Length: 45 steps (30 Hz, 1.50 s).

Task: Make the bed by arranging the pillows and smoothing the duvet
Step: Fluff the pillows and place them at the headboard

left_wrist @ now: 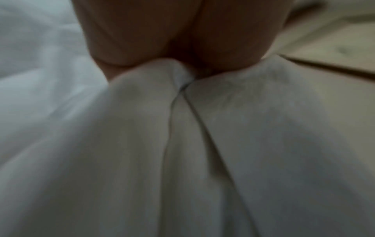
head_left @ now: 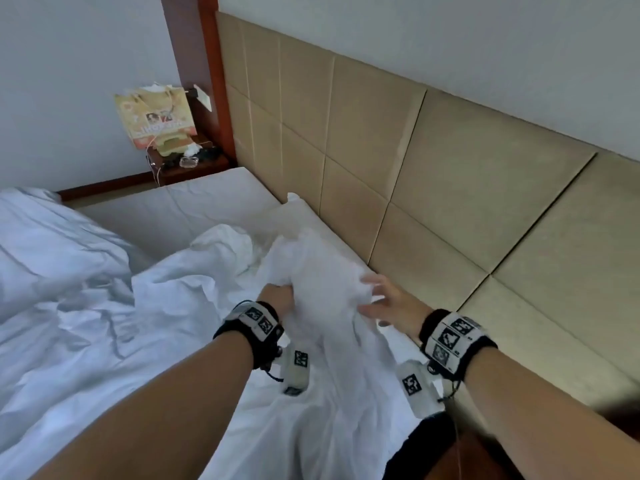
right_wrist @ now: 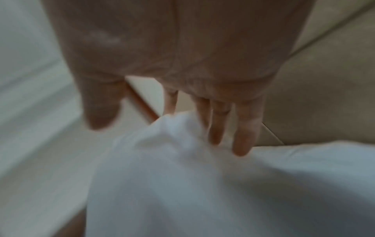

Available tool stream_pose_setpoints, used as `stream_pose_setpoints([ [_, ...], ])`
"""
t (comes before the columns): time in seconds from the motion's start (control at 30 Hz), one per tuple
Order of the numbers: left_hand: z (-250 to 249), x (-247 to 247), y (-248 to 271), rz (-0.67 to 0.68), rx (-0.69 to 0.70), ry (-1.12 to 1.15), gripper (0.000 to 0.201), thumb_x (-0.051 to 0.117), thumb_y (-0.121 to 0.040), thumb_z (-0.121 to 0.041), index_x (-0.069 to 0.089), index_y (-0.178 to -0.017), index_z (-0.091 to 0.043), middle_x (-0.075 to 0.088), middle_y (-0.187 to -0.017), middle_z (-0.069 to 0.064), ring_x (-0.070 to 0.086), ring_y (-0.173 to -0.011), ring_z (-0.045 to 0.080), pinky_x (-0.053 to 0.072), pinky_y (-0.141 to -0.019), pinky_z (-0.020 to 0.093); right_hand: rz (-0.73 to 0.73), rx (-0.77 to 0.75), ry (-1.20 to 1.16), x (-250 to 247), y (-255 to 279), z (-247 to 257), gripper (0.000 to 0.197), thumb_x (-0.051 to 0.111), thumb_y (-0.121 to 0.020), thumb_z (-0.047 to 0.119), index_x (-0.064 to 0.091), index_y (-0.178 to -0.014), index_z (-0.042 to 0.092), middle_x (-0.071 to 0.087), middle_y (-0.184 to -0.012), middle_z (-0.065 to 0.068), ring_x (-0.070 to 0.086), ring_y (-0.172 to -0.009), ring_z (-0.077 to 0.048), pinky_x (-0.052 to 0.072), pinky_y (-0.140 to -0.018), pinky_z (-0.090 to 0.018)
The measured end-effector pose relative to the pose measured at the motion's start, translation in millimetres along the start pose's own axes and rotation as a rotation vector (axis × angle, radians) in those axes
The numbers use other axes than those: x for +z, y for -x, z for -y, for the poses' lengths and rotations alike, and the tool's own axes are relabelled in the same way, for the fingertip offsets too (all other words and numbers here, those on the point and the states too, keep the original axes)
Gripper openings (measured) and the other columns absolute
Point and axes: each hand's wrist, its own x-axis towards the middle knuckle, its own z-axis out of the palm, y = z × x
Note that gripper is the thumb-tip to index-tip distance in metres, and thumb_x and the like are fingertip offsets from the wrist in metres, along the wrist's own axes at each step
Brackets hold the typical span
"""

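Observation:
A crumpled white duvet (head_left: 114, 327) covers the bed, its near edge bunched and lifted close to the headboard. My left hand (head_left: 277, 299) grips that bunched fabric; in the left wrist view the curled fingers (left_wrist: 142, 40) clench a fold of white duvet (left_wrist: 152, 128). My right hand (head_left: 384, 299) is at the right side of the same bunch, fingers spread and straight. In the right wrist view the fingertips (right_wrist: 243, 141) touch the white cloth (right_wrist: 182, 176) without closing on it. A flat white pillow (head_left: 311, 216) lies behind the bunch against the headboard.
A padded beige headboard (head_left: 415, 150) runs along the right. The bare mattress sheet (head_left: 180, 209) shows at the far end. A wooden nightstand (head_left: 187, 164) holds a paper bag (head_left: 156, 116) and small items. White wall at the left.

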Motion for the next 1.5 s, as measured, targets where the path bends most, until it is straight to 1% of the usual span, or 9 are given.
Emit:
stream_pose_setpoints([
  [0.1,-23.2,28.3,37.9,0.259,0.325,-0.101,0.025,0.048,-0.09,0.007,0.065,-0.108,0.007,0.065,-0.106,0.027,0.06,-0.107,0.035,0.049,-0.085,0.04,-0.004,-0.039,-0.183,-1.6,-11.9,21.6,0.107,0.086,-0.06,0.04,0.023,-0.145,0.024,0.047,-0.137,0.0,0.05,-0.124,-0.017,0.043,-0.105,-0.042],
  [0.27,-6.2,41.9,35.5,0.442,0.412,-0.208,0.029,0.052,-0.084,0.002,0.065,-0.11,0.0,0.066,-0.107,0.015,0.054,-0.092,0.017,0.042,-0.076,0.025,0.125,-0.057,-0.016,10.7,-9.7,26.3,0.022,0.068,-0.07,-0.012,0.059,-0.085,0.001,0.066,-0.066,0.008,0.062,-0.064,-0.002,0.052,-0.068,-0.018],
  [0.37,-0.8,53.9,33.1,0.578,0.435,-0.176,0.034,0.063,-0.079,-0.007,0.062,-0.113,-0.01,0.065,-0.099,0.0,0.055,-0.08,0.009,0.045,-0.072,0.018,-0.111,0.0,0.22,-5.1,0.5,4.0,0.02,0.069,-0.073,-0.001,0.063,-0.09,0.007,0.063,-0.083,-0.002,0.057,-0.082,-0.015,0.051,-0.083,-0.034],
  [0.57,18.0,78.5,-7.0,0.197,0.197,-0.288,0.059,0.069,-0.082,-0.03,0.045,-0.134,-0.017,0.053,-0.133,0.009,0.058,-0.114,0.029,0.048,-0.096,0.035,-0.693,0.484,0.605,-121.4,76.0,-76.2,0.022,0.056,-0.089,0.017,0.064,-0.103,0.002,0.065,-0.107,-0.016,0.062,-0.101,-0.033,0.04,-0.075,-0.031],
  [0.7,51.2,65.2,-23.9,0.055,-0.022,-0.521,0.093,0.073,-0.074,-0.046,0.021,-0.148,-0.023,0.032,-0.145,0.015,0.052,-0.122,0.039,0.049,-0.099,0.049,-0.779,0.69,0.688,-161.1,108.9,-143.2,0.022,0.051,-0.09,0.026,0.063,-0.098,0.009,0.065,-0.109,-0.02,0.061,-0.094,-0.035,0.045,-0.078,-0.035],
  [0.83,78.4,52.8,-29.5,0.031,-0.198,-0.503,0.096,0.072,-0.078,-0.046,0.015,-0.15,-0.018,0.032,-0.148,0.019,0.048,-0.126,0.04,0.045,-0.102,0.049,-0.711,0.718,0.533,-142.2,80.5,-187.6,0.043,0.057,-0.086,0.035,0.055,-0.117,0.004,0.062,-0.101,-0.022,0.06,-0.089,-0.036,0.046,-0.073,-0.035],
  [0.97,97.1,43.2,-28.8,0.04,-0.228,-0.564,0.093,0.07,-0.079,-0.047,0.019,-0.15,-0.016,0.039,-0.146,0.019,0.047,-0.128,0.038,0.044,-0.103,0.046,-0.561,0.744,0.625,-98.1,25.7,-196.2,0.061,0.059,-0.087,0.03,0.03,-0.138,0.015,0.042,-0.136,-0.018,0.043,-0.123,-0.038,0.041,-0.098,-0.046],
  [1.3,100.2,1.5,-20.1,0.001,-0.241,-0.495,0.06,0.066,-0.085,-0.042,0.044,-0.134,-0.016,0.057,-0.135,0.009,0.058,-0.118,0.026,0.045,-0.103,0.036,0.062,0.063,1.059,46.7,-144.0,-128.4,0.129,0.078,-0.064,0.056,-0.017,-0.148,0.031,-0.026,-0.156,-0.013,-0.016,-0.145,-0.036,0.01,-0.115,-0.055],
  [1.5,125.6,-13.7,-13.9,-0.021,-0.274,-0.432,0.046,0.067,-0.084,-0.041,0.054,-0.123,-0.02,0.067,-0.119,0.002,0.063,-0.109,0.019,0.049,-0.097,0.034,0.115,-0.11,1.321,130.5,-179.8,-171.9,0.1,0.068,-0.081,0.029,-0.004,-0.15,0.036,-0.011,-0.157,-0.023,0.001,-0.144,-0.045,0.021,-0.11,-0.058],
])
